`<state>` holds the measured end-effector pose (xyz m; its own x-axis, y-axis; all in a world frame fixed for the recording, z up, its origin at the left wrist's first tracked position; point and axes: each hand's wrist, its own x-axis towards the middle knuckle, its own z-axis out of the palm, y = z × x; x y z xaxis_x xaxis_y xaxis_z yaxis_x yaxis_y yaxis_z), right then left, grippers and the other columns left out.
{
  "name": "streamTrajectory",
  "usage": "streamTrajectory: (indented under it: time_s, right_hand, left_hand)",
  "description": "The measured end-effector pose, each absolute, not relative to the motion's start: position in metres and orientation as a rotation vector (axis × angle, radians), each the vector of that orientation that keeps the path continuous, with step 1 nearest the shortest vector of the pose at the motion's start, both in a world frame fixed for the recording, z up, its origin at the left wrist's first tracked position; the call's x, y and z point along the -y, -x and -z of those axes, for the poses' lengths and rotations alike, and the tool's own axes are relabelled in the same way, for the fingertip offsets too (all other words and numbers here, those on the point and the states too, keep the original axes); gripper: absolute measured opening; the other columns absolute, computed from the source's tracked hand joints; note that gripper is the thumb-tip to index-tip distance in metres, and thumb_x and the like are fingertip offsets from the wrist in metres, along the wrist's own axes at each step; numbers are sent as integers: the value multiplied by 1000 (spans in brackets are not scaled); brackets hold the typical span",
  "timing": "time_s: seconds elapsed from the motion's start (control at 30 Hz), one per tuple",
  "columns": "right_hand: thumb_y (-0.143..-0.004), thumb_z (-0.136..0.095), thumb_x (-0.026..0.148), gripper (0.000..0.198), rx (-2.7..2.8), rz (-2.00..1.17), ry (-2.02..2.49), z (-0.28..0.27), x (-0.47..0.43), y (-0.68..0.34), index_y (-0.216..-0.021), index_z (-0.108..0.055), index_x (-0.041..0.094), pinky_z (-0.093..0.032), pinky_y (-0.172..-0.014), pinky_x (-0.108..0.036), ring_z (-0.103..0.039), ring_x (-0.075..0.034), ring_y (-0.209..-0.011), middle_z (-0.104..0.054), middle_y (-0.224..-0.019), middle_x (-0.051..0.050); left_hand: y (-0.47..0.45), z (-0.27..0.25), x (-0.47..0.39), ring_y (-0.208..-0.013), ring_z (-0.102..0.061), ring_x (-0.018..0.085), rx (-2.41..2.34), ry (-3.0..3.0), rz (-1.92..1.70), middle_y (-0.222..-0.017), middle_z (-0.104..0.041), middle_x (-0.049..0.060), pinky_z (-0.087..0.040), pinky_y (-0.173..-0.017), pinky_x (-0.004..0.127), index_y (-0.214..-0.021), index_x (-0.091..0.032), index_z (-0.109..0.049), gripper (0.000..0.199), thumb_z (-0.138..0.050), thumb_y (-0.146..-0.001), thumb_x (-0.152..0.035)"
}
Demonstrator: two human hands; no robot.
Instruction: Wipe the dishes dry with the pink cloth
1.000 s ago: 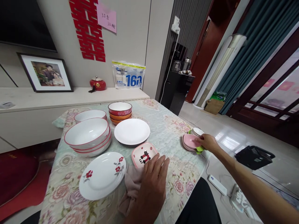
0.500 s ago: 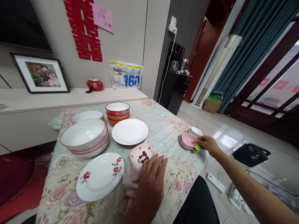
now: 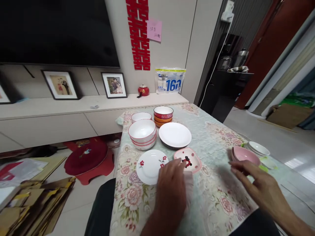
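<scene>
My left hand [image 3: 171,186], slightly blurred, has its fingers bent over a pale pink cloth [image 3: 189,185]. Its fingertips reach the edge of a pink-rimmed dish [image 3: 193,159] with a cat picture. Beside it lies a white plate [image 3: 149,172] with red flowers, partly covered by that hand. My right hand [image 3: 256,183] hovers at the near side of the pink bowls [image 3: 246,154], fingers apart and nothing held. Small white dishes [image 3: 258,148] are stacked just behind them, near bright green pieces.
Behind the plate stand white bowls with red rims [image 3: 142,131], red and orange bowls [image 3: 163,115] and stacked plates [image 3: 175,135]. A low cabinet [image 3: 108,106] runs along the wall. A red stool [image 3: 86,157] and flattened cardboard [image 3: 49,203] are at the left.
The view has swung left. My right hand has let go of the pink bowl and drawn back toward me. My left hand has shifted left across the cloth, toward the flowered plate.
</scene>
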<state>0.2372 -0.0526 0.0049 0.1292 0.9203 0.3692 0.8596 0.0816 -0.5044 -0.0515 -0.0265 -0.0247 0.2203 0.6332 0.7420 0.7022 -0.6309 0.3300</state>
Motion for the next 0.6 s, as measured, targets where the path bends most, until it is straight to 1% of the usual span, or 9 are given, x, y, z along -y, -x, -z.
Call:
streamTrajectory:
  time_s: [0.07,0.1,0.17,0.27,0.33,0.37,0.43,0.5,0.6]
  right_hand:
    - [-88,-56,43,20,1863,-230,1580,-1,59,-197,-98,-69,30,-53,-71,-39,-67,-27,-84,-72,-96,-8]
    - [-91,-54,37,19,1921,-289,1487,0,61,-178,-102,-68,31,-54,-73,-38,-67,-26,-87,-71,-98,-8]
    - [-93,-53,28,21,2023,-396,1342,1,62,-142,-109,-65,31,-54,-75,-36,-67,-25,-90,-71,-102,-7]
    - [-94,-47,23,26,2086,-474,1311,0,51,-95,-114,-62,28,-54,-81,-36,-66,-24,-97,-70,-110,-8]
    - [-91,-45,17,34,2141,-517,1418,-1,38,-68,-120,-60,24,-52,-88,-38,-64,-26,-107,-67,-120,-11]
    - [-90,-47,16,37,2175,-528,1498,0,31,-56,-124,-58,22,-51,-90,-40,-62,-28,-111,-64,-127,-13]
    - [-90,-48,17,47,2216,-502,1674,3,16,-37,-137,-50,16,-49,-93,-43,-60,-31,-117,-54,-140,-18]
    - [-91,-48,16,48,2247,-492,1806,7,4,-24,-139,-48,12,-50,-92,-43,-61,-32,-115,-52,-141,-22]
    - [-89,-52,15,46,2262,-493,1862,16,-7,-14,-135,-51,10,-51,-87,-41,-64,-32,-109,-57,-133,-23]
  left_hand:
    - [83,32,23,-105,-65,28,1450,2275,1248,-118,-69,15,-56,-85,45,-122,-14,-57,33,-47,-91,-10]
    - [98,37,21,-107,-64,31,1516,2211,1172,-120,-68,18,-55,-85,50,-122,-12,-56,33,-47,-90,-12]
    - [124,49,17,-110,-62,37,1657,2116,1045,-122,-65,23,-53,-88,57,-121,-8,-57,33,-47,-91,-16]
    - [145,70,14,-122,-54,42,1861,2064,914,-133,-56,29,-50,-95,59,-129,-2,-51,42,-47,-92,-22]
    - [148,81,13,-124,-55,39,1919,2106,946,-131,-58,28,-50,-98,58,-133,-3,-46,45,-47,-92,-22]
    - [147,86,13,-123,-56,36,1933,2145,989,-131,-58,25,-49,-99,58,-136,-6,-43,47,-46,-92,-21]
    - [145,93,12,-126,-55,34,1973,2171,1081,-134,-57,24,-47,-103,57,-138,-7,-42,47,-44,-93,-21]
    - [143,96,12,-129,-52,34,2000,2181,1165,-137,-54,25,-46,-105,56,-138,-6,-42,47,-44,-93,-21]
    - [142,95,12,-131,-50,33,2015,2202,1286,-138,-52,24,-44,-106,56,-138,-8,-42,47,-43,-93,-20]
